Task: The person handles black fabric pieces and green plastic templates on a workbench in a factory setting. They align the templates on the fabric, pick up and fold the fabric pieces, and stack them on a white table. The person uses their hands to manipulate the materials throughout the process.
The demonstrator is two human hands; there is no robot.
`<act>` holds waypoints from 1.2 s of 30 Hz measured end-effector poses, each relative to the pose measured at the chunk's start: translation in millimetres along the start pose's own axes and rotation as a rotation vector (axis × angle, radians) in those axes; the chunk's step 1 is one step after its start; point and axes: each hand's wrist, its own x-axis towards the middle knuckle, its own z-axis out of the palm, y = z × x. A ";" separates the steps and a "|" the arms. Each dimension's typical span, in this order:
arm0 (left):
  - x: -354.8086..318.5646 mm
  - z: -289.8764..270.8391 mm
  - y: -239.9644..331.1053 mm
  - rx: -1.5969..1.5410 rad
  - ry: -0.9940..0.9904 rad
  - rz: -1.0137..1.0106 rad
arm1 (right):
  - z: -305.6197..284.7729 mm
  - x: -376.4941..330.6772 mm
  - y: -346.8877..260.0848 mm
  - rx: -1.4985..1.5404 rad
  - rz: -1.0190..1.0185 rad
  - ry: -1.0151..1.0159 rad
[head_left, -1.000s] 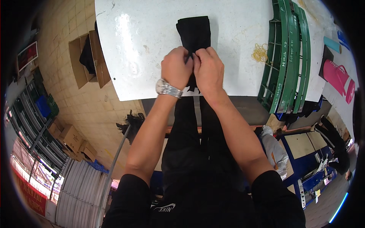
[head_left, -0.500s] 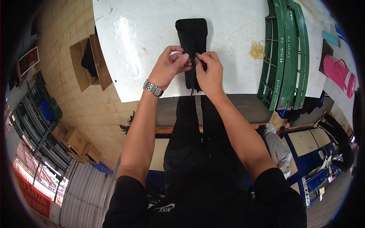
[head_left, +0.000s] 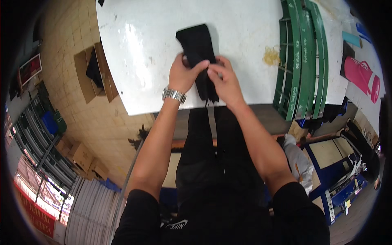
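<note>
A long, flat bundle of black fabric (head_left: 197,41) lies on the white tabletop, its far end tilted to the left and its frayed or stringy near end close to the table's front edge. My left hand (head_left: 184,74), a metal watch on its wrist, is wrapped round the left side of the bundle at its middle. From the right side my right hand (head_left: 223,79) grips the same part, fingers beneath or beside it. Both thumbs meet on top of the fabric. Whether a band lies under the thumbs is too small to tell.
A tangle of yellow rubber bands (head_left: 271,56) lies right of the bundle. Beyond it stand green slatted plastic racks (head_left: 300,61). A pink case (head_left: 361,77) and a blue roll (head_left: 352,39) are at the far right. An open cardboard box (head_left: 84,75) sits left of the table.
The bundle's far end has swung left and tilted. My left hand has gone from pinched fingers above the fabric to wrapping its side, and both thumbs have come together on top.
</note>
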 end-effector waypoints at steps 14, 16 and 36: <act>-33.6 -1.7 -35.3 -1.020 -0.396 -0.146 | -23.1 -25.7 -49.7 0.276 0.060 -0.337; -32.0 -4.4 -35.7 -0.987 -0.385 -0.191 | -35.6 -23.7 -46.3 0.405 0.107 -0.416; -37.6 25.4 -22.4 -0.819 -0.419 -0.244 | -123.2 61.6 -12.4 -0.880 0.216 0.377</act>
